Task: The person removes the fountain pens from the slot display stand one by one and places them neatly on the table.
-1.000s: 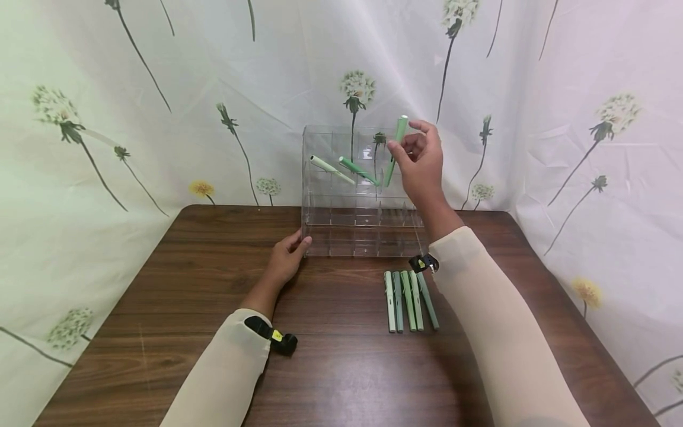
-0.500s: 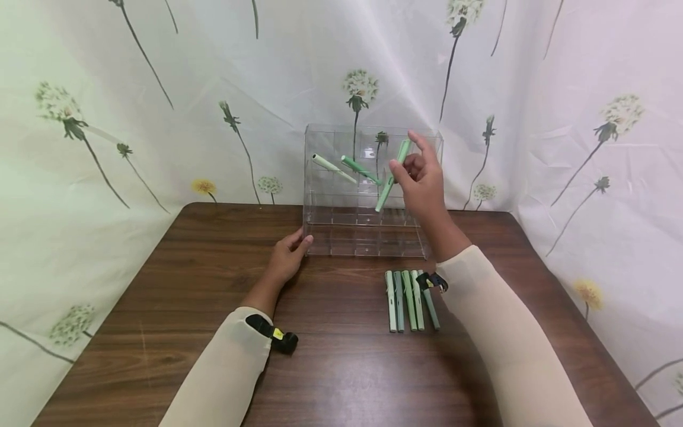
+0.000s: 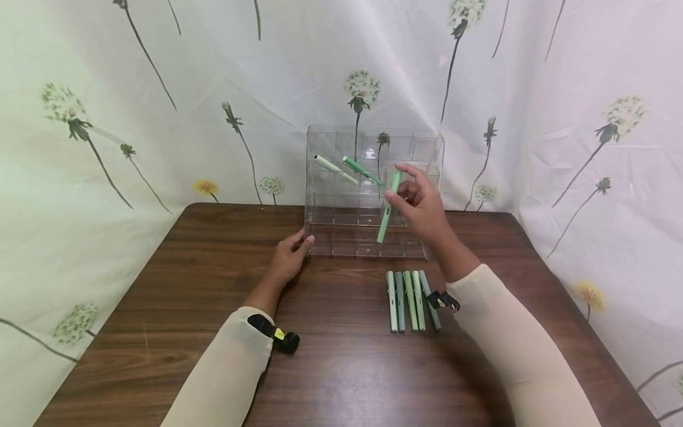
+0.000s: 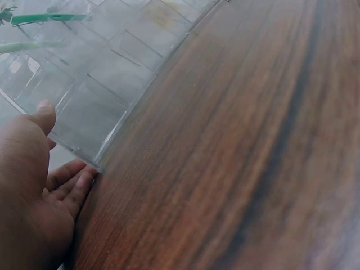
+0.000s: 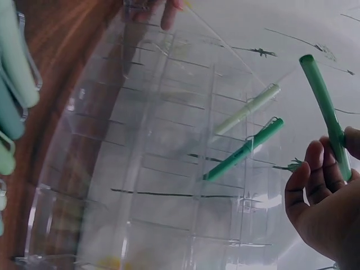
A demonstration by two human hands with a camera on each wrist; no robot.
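Observation:
My right hand pinches a light green pen between thumb and fingers, in front of the right part of a clear stepped rack. The pen stands nearly upright, slightly tilted. At the rack's lower left corner, my left hand holds the edge, its thumb on one side and its fingers at the corner. Two pens lie slanted in the rack's upper tier: a pale green pen and a darker green pen. The right wrist view shows the held pen beside them.
Several green and grey-green pens lie side by side on the brown wooden table, in front of the rack, below my right wrist. A white curtain with dandelion prints hangs behind and at both sides.
My right hand has moved down and slightly toward me with the light green pen, away from the upper tier. The left hand stays at the rack's corner.

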